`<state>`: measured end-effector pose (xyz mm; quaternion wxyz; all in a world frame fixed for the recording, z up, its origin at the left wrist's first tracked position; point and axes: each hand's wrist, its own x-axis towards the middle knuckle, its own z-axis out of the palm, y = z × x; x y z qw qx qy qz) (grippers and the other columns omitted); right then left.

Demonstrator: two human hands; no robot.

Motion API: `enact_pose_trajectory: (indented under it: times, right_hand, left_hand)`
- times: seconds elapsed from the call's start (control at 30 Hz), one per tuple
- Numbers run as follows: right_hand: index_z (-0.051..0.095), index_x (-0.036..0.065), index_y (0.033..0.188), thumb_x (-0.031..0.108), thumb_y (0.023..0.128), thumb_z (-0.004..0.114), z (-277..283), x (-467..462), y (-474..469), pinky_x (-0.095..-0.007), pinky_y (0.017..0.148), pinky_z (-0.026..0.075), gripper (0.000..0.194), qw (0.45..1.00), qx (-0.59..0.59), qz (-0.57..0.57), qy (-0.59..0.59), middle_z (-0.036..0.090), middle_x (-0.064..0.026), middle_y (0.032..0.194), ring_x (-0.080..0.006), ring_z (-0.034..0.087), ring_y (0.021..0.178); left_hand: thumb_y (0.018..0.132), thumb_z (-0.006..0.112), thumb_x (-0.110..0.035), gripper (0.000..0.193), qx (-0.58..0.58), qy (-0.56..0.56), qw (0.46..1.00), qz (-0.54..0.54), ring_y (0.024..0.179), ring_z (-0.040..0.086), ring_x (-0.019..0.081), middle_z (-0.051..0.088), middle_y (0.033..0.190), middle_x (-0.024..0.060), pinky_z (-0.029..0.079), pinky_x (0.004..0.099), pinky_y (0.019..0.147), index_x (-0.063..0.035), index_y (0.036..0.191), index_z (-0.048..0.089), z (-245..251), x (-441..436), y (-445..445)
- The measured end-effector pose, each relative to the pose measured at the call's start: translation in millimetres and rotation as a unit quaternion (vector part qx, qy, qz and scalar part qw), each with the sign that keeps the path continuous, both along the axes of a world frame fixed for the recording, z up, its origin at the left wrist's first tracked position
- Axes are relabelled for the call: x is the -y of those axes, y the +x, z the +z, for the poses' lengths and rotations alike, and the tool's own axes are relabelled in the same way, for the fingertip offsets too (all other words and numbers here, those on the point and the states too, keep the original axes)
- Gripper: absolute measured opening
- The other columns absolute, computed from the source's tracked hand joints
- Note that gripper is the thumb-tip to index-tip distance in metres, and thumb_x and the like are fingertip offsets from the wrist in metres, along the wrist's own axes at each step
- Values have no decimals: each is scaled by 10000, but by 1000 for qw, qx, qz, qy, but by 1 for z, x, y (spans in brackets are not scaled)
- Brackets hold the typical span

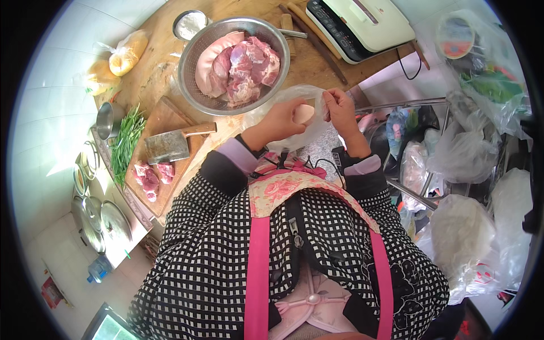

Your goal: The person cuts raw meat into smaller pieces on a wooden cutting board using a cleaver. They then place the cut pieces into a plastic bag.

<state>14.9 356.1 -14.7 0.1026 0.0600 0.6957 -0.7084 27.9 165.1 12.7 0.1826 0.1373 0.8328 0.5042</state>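
Note:
Between my two hands hangs a clear plastic bag (304, 137), its mouth spread. My left hand (278, 121) is curled around a pale, smooth, rounded piece (304, 114) at the bag's mouth; whether it is an egg or something else I cannot tell. The fingers of my right hand (340, 108) pinch the bag's rim. Just beyond, a perforated metal basin (183, 76) holds large pieces of raw pork (250, 63) with skin on. To the left, a cleaver (168, 144) lies on a wooden cutting board (163, 114), near small chunks of raw meat (148, 180).
Green chives (127, 142) and a metal pot (109, 121) border the board. Farther back are a bowl of white powder (190, 25), tied yellow-filled bags (127, 53), wooden rods (314, 42) and an electric griddle (361, 27). A metal rack (401, 102) with plastic bags stands right.

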Motion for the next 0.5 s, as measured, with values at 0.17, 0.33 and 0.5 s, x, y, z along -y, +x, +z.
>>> enact_pose_trajectory:
  times: [0.17, 0.33, 0.5]
  right_hand:
    - [583, 42, 862, 213, 909, 554, -4, -7, -12, -191, 363, 329, 180, 1000, -11, 22, -18, 502, 29, 580, -38, 422, 418]
    - [597, 39, 868, 190, 905, 556, -14, -8, -40, -190, 362, 302, 160, 995, 11, -35, -96, 474, 36, 564, -37, 388, 406]
    - [603, 14, 903, 163, 899, 559, -22, -10, -79, -189, 407, 351, 155, 993, -9, -114, 2, 541, 9, 630, -38, 456, 476]
  left_hand:
    - [664, 691, -202, 563, 42, -9, 994, 104, 871, 624, 256, 631, 961, 162, 493, 328, 760, -22, 1170, 521, -56, -10, -6]
    - [749, 588, -124, 378, -26, -50, 991, 123, 909, 610, 338, 628, 970, 195, 474, 383, 803, -42, 1117, 556, -73, -14, -17]
    - [765, 607, -115, 388, -132, -27, 987, 82, 923, 595, 356, 610, 992, 207, 480, 392, 796, -21, 1132, 526, -40, -16, -14]
